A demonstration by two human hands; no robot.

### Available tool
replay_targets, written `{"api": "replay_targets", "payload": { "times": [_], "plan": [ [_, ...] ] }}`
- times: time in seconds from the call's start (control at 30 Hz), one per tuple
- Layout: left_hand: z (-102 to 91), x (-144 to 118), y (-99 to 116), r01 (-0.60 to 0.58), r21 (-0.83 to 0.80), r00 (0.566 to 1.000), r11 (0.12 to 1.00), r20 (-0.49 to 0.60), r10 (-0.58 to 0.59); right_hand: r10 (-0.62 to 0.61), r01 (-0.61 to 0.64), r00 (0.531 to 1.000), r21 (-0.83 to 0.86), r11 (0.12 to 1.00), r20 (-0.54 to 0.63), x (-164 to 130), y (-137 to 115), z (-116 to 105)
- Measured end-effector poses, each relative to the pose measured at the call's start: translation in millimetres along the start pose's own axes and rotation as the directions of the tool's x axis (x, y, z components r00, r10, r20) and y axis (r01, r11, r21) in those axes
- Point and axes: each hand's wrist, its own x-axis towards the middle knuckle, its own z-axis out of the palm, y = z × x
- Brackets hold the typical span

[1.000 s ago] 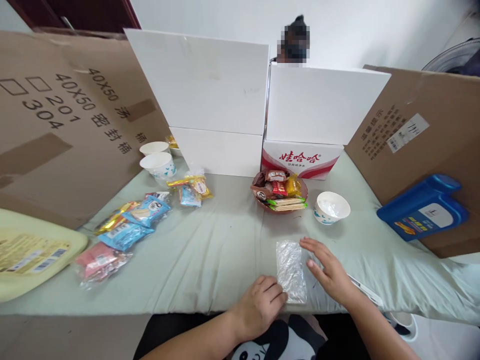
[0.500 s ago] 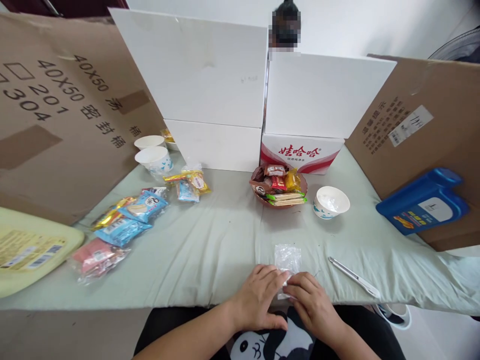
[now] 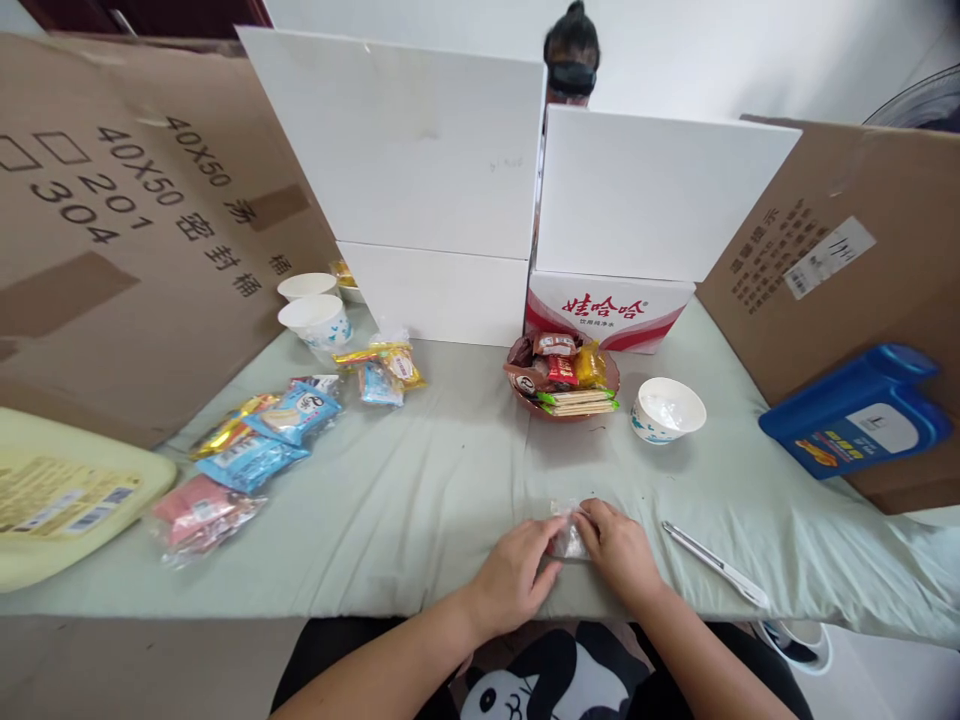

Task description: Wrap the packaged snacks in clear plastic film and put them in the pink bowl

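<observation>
A small clear plastic bag (image 3: 568, 535), folded short, lies on the pale green cloth near the table's front edge. My left hand (image 3: 516, 578) pinches its left side and my right hand (image 3: 616, 553) presses on its right side, so most of the bag is covered. A white utility knife (image 3: 716, 565) lies on the cloth just right of my right hand, untouched.
A brown bowl of wrapped snacks (image 3: 564, 378) and a white paper bowl (image 3: 667, 410) stand behind the hands. Loose snack packets (image 3: 255, 450) lie at the left, with two paper bowls (image 3: 315, 310) further back. White foam boards (image 3: 465, 190), cardboard sheets and a blue jug (image 3: 855, 415) ring the table.
The bag lay flat and long one second ago with my right hand beside it. Both hands have since folded it shorter and now hold it together.
</observation>
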Motion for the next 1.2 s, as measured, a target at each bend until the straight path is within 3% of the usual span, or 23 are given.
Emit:
{"api": "replay_targets", "payload": {
  "times": [0.13, 0.23, 0.3, 0.4, 0.5, 0.6, 0.67, 0.73, 0.83, 0.9, 1.03, 1.2],
  "plan": [
    [-4.0, 3, 7, -0.055, 0.083, 0.998, 0.995, 0.04, 0.052, 0.013, -0.009, 0.998, -0.077, 0.997, 0.056, 2, -2, 2],
    [-2.7, 3, 13, -0.072, 0.26, 0.996, 0.963, -0.025, 0.081, 0.022, -0.016, 0.999, -0.128, 0.992, 0.045, 2, -5, 3],
    [0.6, 2, 15, -0.133, 0.369, 0.984, 0.92, -0.058, 0.166, 0.008, -0.007, 1.0, -0.145, 0.989, 0.009, 1, -7, 6],
    [6.8, 1, 14, -0.269, 0.397, 0.956, 0.878, 0.003, 0.292, -0.015, 0.011, 0.999, -0.143, 0.99, -0.03, 1, -7, 9],
    [10.5, 0, 11, -0.263, 0.359, 0.964, 0.896, 0.076, 0.253, 0.006, -0.018, 0.996, -0.145, 0.989, -0.085, 3, -2, 5],
    [9.6, 1, 9, -0.238, 0.329, 0.97, 0.914, 0.126, 0.207, 0.003, -0.05, 0.968, -0.179, 0.983, -0.251, 4, 5, -8],
    [7.5, 1, 9, -0.223, 0.327, 0.974, 0.918, 0.124, 0.192, -0.078, 0.024, 0.949, -0.176, 0.984, -0.304, 2, 5, -16],
    [5.2, 2, 10, -0.202, 0.34, 0.979, 0.919, 0.106, 0.176, -0.24, 0.212, 0.944, -0.14, 0.967, -0.225, -4, 2, -18],
    [2.9, 1, 11, -0.201, 0.343, 0.98, 0.918, 0.074, 0.187, -0.461, 0.458, 0.887, -0.086, 0.885, -0.029, -14, -5, -9],
    [2.2, -1, 12, -0.218, 0.307, 0.974, 0.926, 0.013, 0.225, -0.49, 0.49, 0.871, -0.108, 0.865, 0.035, -17, -7, 1],
    [0.2, -5, 14, -0.208, 0.219, 0.955, 0.953, -0.164, 0.246, -0.463, 0.468, 0.884, -0.16, 0.869, 0.069, -18, -8, 9],
    [-4.7, -7, 11, -0.189, 0.194, 0.944, 0.963, -0.235, 0.233, -0.478, 0.487, 0.873, -0.247, 0.838, 0.1, -34, -8, 12]
  ]
}}
